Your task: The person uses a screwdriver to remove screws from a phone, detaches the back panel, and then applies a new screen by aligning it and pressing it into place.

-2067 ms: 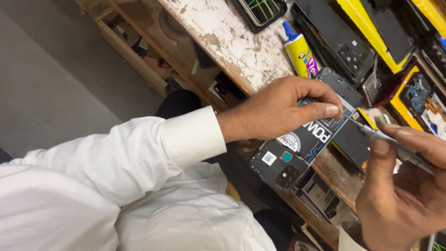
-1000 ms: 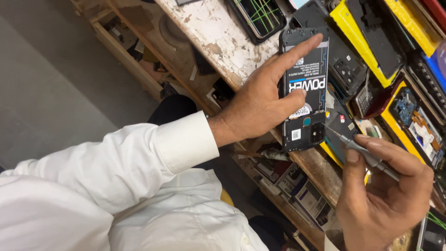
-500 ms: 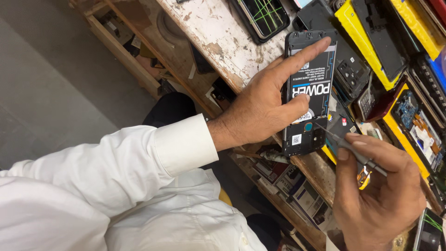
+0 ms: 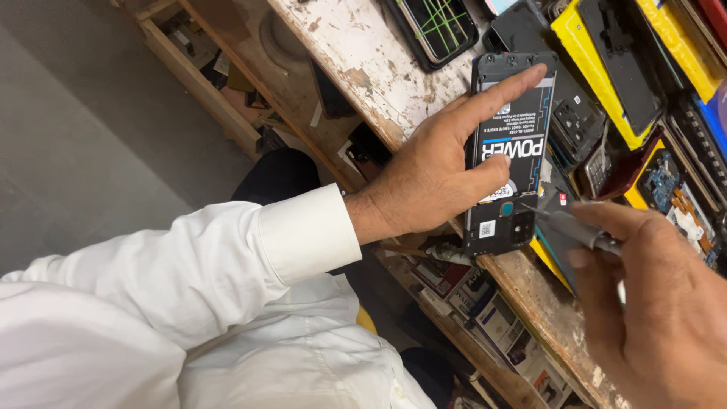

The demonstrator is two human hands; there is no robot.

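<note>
My left hand [image 4: 443,163] grips an opened black phone [image 4: 509,163] with its back cover off and the battery showing, held upright over the worn bench edge. The index finger lies along its top and the thumb presses the battery. My right hand [image 4: 666,310] at the lower right pinches a thin grey screwdriver [image 4: 575,227]. Its tip points at the phone's lower right part, near a small teal sticker.
The chipped white workbench [image 4: 363,53] carries a cracked phone [image 4: 435,26] with green lines on its screen, yellow trays [image 4: 583,45] with black phone parts, and circuit boards [image 4: 666,185] at the right. Shelves with clutter lie under the bench. Grey floor is at the left.
The phone went from tilted low near the bench edge to upright in my left hand. My right hand brought the screwdriver tip closer to its lower part.
</note>
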